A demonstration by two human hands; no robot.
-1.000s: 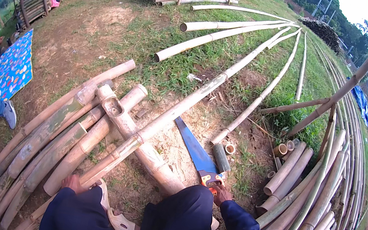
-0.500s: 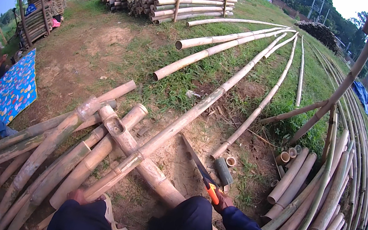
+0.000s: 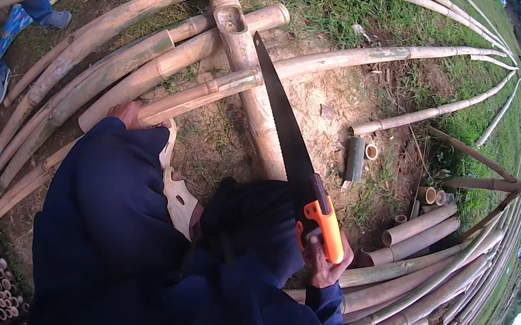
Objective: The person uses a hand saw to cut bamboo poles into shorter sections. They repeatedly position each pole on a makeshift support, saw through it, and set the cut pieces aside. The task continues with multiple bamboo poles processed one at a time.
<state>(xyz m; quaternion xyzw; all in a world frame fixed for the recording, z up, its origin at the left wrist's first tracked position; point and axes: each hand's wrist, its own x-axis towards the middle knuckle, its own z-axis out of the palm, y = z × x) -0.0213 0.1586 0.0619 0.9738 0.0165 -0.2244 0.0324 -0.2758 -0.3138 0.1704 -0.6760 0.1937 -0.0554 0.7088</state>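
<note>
My right hand [image 3: 326, 263] grips the orange handle of a handsaw [image 3: 280, 124]. Its dark toothed blade points up and away to the left. A long bamboo pole [image 3: 340, 59] lies across a thicker bamboo log [image 3: 259, 110] with a notch cut near its far end. Around the pole's near end is my left hand [image 3: 125, 114], its fingers partly hidden by my sleeve and knee. From this view, the blade passes over the log and pole; I cannot tell whether it touches them.
Several bamboo poles [image 3: 112, 20] are heaped at left, and more [image 3: 408, 270] at right. Short cut pieces [image 3: 355, 159] lie on sawdust-strewn ground. A pale flat piece with holes [image 3: 177, 200] is between my legs. Another person's foot [image 3: 57, 18] shows at far left.
The saw has been raised toward me and leftward, its blade now over the log. My view has tilted down and turned. My left hand still holds the pole's near end.
</note>
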